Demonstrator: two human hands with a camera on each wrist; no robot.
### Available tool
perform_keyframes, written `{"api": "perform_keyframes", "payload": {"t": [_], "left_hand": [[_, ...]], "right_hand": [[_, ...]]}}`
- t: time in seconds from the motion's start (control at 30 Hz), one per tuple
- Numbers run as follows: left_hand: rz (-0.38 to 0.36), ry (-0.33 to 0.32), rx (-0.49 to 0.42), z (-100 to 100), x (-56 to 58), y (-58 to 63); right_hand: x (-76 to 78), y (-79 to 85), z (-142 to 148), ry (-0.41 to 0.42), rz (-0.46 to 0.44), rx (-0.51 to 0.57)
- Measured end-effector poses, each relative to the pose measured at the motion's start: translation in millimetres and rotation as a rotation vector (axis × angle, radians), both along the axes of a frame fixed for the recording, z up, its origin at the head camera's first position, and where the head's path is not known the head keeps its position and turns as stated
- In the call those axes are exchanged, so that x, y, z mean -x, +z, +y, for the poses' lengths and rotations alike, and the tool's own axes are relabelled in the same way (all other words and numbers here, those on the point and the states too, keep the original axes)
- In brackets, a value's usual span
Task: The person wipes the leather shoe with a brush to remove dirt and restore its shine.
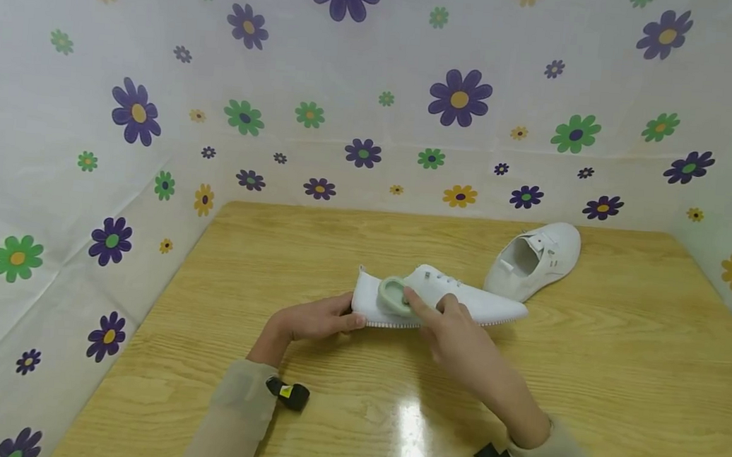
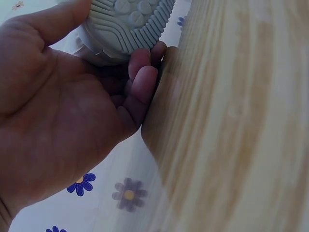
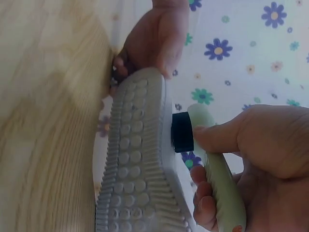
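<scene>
A white lace-up shoe [image 1: 472,303] is held on its side edge above the wooden table, toe to the right. My left hand [image 1: 324,318] grips it by the heel, and the ridged, studded sole [image 2: 130,24] shows beside the fingers in the left wrist view. In my right hand [image 1: 460,334] is a pale green scrub brush [image 3: 224,193], its handle wrapped by the fingers and the thumb on its head. The dark bristles [image 3: 182,132] press against the shoe's side near the heel.
A second white shoe [image 1: 558,259] lies at the back right of the wooden table [image 1: 288,244], just behind the held shoe's toe. A flower-patterned sheet [image 1: 399,124] hangs around the back and sides. Each wrist wears a small black camera [image 1: 293,395].
</scene>
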State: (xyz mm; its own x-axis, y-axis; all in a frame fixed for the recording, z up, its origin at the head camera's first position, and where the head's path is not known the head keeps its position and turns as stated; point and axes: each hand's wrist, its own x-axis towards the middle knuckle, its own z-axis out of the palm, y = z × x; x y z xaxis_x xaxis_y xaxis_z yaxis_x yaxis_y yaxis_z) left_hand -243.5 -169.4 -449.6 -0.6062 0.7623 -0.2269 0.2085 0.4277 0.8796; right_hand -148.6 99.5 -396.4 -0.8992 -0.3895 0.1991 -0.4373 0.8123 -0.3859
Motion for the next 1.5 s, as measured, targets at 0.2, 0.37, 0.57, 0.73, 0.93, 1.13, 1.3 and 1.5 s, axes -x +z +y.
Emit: {"api": "perform_keyframes", "payload": {"t": [0.2, 0.37, 0.57, 0.73, 0.93, 1.13, 1.3, 1.5], "left_hand": [[0.009, -0.002, -0.008, 1.4, -0.2, 0.9], [-0.006, -0.001, -0.002, 1.1, -0.4, 1.4], [-0.012, -0.005, -0.008, -0.6, -1.3, 1.9], [-0.004, -0.007, -0.002, -0.9, -1.2, 1.4], [0.014, -0.008, 0.0, 0.5, -1.3, 2.1], [0.003, -0.019, -0.013, 0.1, -1.8, 4.5], [-0.009, -0.028, -0.009, 1.0, -1.2, 4.4], [-0.011, -0.016, 0.002, 0.5, -0.2, 2.0]], "right_hand": [[-3.8, 0.7, -5.5, 0.056, -0.043, 0.024], [1.6, 3.4, 5.4, -0.013, -0.026, 0.027], [7.9, 5.4, 21.1, -0.105, 0.023, 0.017], [5.7, 4.5, 18.1, -0.03, -0.008, -0.01], [3.1, 3.8, 12.3, 0.138, -0.073, 0.068], [5.4, 6.9, 20.9, 0.054, -0.038, 0.074], [9.0, 11.3, 33.6, -0.052, -0.043, 0.068], [8.3, 10.4, 29.6, 0.007, -0.079, 0.058]]}}
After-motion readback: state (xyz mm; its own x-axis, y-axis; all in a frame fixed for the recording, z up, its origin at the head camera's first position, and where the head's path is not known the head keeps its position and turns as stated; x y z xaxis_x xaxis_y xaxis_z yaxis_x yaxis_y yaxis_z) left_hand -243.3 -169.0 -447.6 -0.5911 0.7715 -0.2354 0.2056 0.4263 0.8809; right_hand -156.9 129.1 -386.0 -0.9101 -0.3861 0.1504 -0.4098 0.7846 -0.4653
